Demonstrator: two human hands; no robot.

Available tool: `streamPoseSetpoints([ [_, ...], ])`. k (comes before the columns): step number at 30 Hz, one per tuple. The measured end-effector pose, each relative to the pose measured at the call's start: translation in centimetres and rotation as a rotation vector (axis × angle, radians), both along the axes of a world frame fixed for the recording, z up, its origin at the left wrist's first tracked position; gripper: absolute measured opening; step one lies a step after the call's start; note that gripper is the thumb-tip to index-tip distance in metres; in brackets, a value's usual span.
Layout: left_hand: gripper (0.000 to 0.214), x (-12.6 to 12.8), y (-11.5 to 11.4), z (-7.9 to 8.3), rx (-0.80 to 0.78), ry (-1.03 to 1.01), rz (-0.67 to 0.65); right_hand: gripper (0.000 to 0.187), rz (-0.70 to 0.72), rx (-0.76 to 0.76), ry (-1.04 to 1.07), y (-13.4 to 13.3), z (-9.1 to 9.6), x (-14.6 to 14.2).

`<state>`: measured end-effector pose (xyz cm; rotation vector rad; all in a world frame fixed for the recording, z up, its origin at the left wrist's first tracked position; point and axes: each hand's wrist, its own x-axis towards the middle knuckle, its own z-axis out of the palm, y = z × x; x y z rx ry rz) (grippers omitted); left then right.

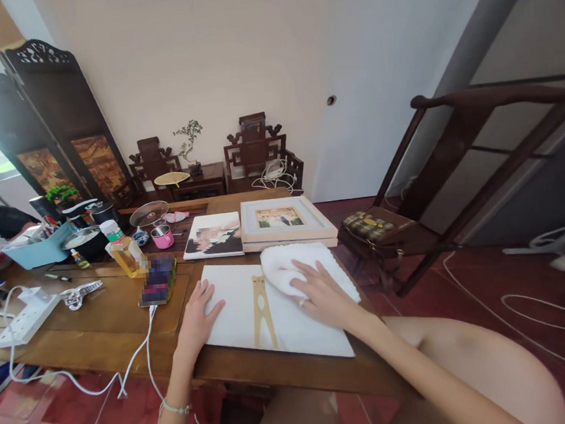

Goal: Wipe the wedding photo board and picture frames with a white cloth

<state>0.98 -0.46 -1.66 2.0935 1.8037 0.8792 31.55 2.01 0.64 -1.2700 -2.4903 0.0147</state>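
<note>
The left hand (pixel 198 313), loosely open and empty, rests on the left edge of the white board (pixel 229 312), flat on the table (pixel 117 309); light pressure around its tan stand (pixel 260 306) seems best. The right hand (pixel 325 293) spreads over a white cloth (pixel 278 270), grip unclear.

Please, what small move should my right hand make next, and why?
Probably slide the white cloth gently toward you over the white panel. Your right hand rests on the cloth at the far right part, your left hand lies on the left edge, and the nearer right part, beside the tan A-shaped piece, is uncovered.
</note>
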Motion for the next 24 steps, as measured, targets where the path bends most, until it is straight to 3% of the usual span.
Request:
streamPoseSetpoints([
  [4,0.049,0.3,0.1,-0.4,0.014,0.007,0.022,0.021,0.028,0.031,0.015,0.1,-0.2,-0.6],
  [11,0.045,0.6,0.1,-0.7,0.041,-0.013,0.029,0.023,0.122,-0.034,-0.021,-9.4,0.7,-0.1],
  [14,0.045,0.6,0.0,-0.6,0.045,-0.019,0.025,0.021,0.162,-0.07,-0.025,-11.7,0.9,0.5],
  [17,0.042,0.6,-0.1,-0.6,0.055,-0.033,-0.013,0.019,0.167,-0.095,0.026,-10.1,1.0,1.0],
  [20,0.041,0.5,-0.1,-0.4,0.052,-0.041,-0.064,0.017,0.12,-0.107,0.078,-5.9,1.1,0.5],
  [24,0.04,0.3,0.0,-0.4,0.07,-0.037,-0.071,0.018,-0.067,-0.109,0.14,-0.9,1.1,-1.9],
])
